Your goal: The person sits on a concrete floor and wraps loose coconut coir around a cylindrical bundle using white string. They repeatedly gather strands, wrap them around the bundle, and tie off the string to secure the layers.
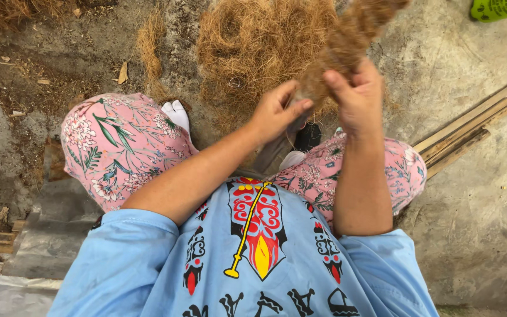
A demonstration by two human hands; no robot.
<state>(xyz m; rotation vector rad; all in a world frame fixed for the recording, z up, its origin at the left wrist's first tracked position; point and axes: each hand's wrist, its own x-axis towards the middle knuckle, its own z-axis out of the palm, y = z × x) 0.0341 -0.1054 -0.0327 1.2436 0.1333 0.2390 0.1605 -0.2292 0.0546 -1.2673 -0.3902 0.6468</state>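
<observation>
Both hands working a tuft of coconut fibre [338,50]: right hand [356,97] fingers clamped on it, left hand [277,111] fingers pinching its lower end, big fibre pile [253,41] just beyond. Looks like teasing strands; steady pull needed.

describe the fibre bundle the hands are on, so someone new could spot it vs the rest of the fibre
Start at the big loose heap of brown fibre on the concrete ground ahead of the knees. Just to its right and nearer the camera, the right hand and left hand hold a fibre bundle. Unlike the flat, tangled heap, it is a dense tuft lifted off the ground, rising toward the top edge.
</observation>
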